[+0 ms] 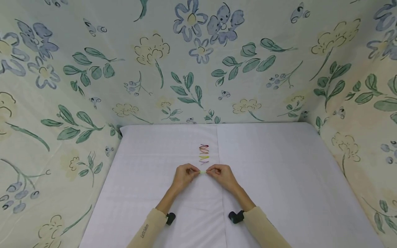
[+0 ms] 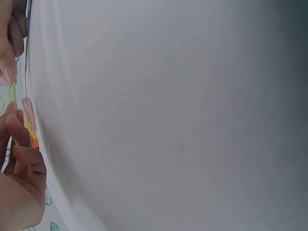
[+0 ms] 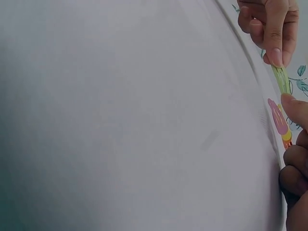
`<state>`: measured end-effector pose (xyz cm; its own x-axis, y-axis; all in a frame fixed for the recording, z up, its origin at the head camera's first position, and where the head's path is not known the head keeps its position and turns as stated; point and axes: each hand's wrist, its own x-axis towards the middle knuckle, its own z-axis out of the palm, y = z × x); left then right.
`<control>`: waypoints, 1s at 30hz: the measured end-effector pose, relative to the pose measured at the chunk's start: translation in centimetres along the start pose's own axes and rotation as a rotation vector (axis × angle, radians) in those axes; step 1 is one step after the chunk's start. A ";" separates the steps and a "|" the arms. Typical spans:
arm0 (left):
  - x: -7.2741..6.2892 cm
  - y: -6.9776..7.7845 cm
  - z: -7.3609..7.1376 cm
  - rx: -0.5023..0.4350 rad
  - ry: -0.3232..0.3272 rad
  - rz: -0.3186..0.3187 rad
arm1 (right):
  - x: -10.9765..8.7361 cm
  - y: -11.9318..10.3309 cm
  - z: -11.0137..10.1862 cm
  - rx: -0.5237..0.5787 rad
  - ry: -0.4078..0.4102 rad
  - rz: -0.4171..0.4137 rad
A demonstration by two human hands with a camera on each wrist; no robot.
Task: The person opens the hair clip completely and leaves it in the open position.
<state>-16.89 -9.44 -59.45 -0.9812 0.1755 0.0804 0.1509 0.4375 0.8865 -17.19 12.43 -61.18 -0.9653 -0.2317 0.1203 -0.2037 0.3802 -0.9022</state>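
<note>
A small light green hair clip (image 1: 203,172), a slim slotted strip, lies level between the two hands over the white cloth. My left hand (image 1: 185,176) pinches one end of it with thumb and forefinger. At its other end my right hand (image 1: 224,177) pinches in the same way. Both wrist views show the clip's middle bare between the fingertips. Just beyond the hands lies a purple clip (image 1: 204,162), then a yellow clip (image 1: 204,157), with orange and red clips (image 1: 203,149) farther back in the same column. In the right wrist view the purple clip (image 3: 277,117) shows long slots.
A white cloth (image 1: 273,179) with a lengthwise crease right of the clips covers the table. Floral fabric (image 1: 198,86) rises behind the far edge and along both sides. Dark wrist cameras (image 1: 236,217) sit at the sleeve cuffs.
</note>
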 end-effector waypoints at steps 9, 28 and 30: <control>0.2 0.5 0.4 0.140 0.084 0.016 | 0.2 -0.2 0.6 -0.031 0.030 0.023; 0.6 0.4 0.6 0.164 0.093 0.061 | 0.1 -0.9 1.2 -0.103 0.088 0.053; 0.6 0.4 0.6 0.166 0.101 0.061 | 0.2 -1.0 1.2 -0.098 0.092 0.051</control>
<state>-17.34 -8.67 -59.33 -0.9755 0.1203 0.1840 0.2196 0.5692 0.7923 -16.96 10.92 -60.80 -0.9847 -0.1288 0.1172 -0.1650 0.4763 -0.8637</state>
